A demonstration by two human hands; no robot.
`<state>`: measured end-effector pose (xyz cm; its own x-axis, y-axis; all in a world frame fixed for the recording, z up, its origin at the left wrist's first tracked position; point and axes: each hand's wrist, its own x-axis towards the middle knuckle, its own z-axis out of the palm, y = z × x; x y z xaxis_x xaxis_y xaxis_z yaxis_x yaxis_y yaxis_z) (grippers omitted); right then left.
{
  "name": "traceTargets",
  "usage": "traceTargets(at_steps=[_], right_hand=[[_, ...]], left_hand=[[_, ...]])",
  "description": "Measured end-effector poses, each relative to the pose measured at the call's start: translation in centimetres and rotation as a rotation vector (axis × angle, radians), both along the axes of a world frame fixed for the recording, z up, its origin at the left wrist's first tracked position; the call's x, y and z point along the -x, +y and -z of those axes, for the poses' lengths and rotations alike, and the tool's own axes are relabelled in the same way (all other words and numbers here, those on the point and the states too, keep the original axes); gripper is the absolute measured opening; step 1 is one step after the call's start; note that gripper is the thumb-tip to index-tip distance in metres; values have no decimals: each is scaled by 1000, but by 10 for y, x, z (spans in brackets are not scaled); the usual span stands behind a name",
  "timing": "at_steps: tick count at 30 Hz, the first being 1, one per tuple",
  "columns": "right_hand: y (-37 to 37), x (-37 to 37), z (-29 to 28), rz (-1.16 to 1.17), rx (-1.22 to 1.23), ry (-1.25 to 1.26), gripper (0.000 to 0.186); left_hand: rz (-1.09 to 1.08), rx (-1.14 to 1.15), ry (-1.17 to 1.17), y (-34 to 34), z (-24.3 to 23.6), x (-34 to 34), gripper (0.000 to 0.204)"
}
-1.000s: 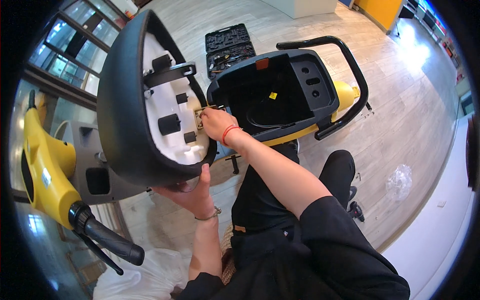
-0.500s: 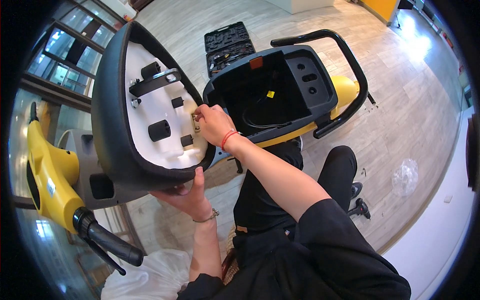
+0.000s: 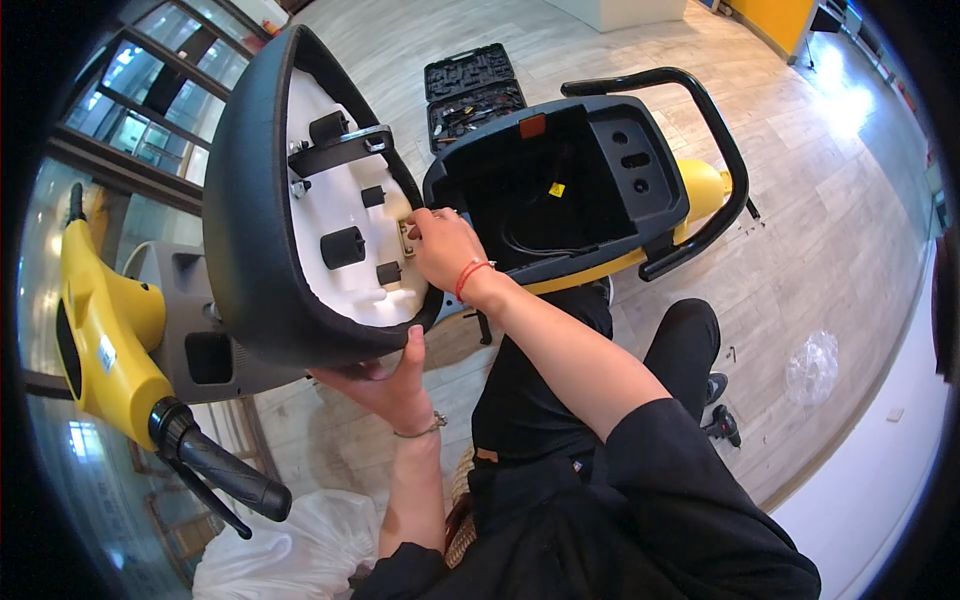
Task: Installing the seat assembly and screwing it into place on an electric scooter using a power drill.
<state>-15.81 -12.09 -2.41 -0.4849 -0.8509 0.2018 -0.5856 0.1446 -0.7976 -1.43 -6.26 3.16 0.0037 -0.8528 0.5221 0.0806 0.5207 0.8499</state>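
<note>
A black scooter seat [image 3: 245, 210] stands tilted on edge, its white underside [image 3: 335, 285] turned toward the right. Black rubber bumpers [image 3: 343, 247] and a black metal bar [image 3: 348, 150] stick out of that underside. My left hand [image 3: 392, 390] grips the seat's lower edge, thumb on the rim and fingers beneath. With bent fingers pressed together, my right hand [image 3: 447, 252] touches a small brass-coloured metal bracket [image 3: 407, 238] at the underside's right edge. Those fingertips partly cover the bracket, and any small part between them is hidden.
The scooter's open storage box [image 3: 655, 205] lies to the right, ringed by a black grab rail [image 3: 735, 165]. Yellow handlebars [image 3: 115, 330] stand at left. An open tool case [image 3: 470, 75] lies behind, a power drill [image 3: 722, 426] and clear plastic bag [image 3: 812, 367] on the floor at right.
The whole scene has shifted slightly right in the view. Both hands keep their places on the seat and bracket, and the seat looks turned a little more edge-on.
</note>
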Motion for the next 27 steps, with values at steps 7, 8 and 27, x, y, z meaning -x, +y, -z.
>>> traceTargets(at_steps=[7,8,27], right_hand=[[-1,0,3,-49,7,48,31],[-1,0,3,-2,35,9,31],[3,1,-6,-73,-32,45,31]], left_hand=[[-4,-28,-18,2,0,0,107],[-2,-16,-26,2,0,0,107],[-2,13,-29,0,3,0,107]])
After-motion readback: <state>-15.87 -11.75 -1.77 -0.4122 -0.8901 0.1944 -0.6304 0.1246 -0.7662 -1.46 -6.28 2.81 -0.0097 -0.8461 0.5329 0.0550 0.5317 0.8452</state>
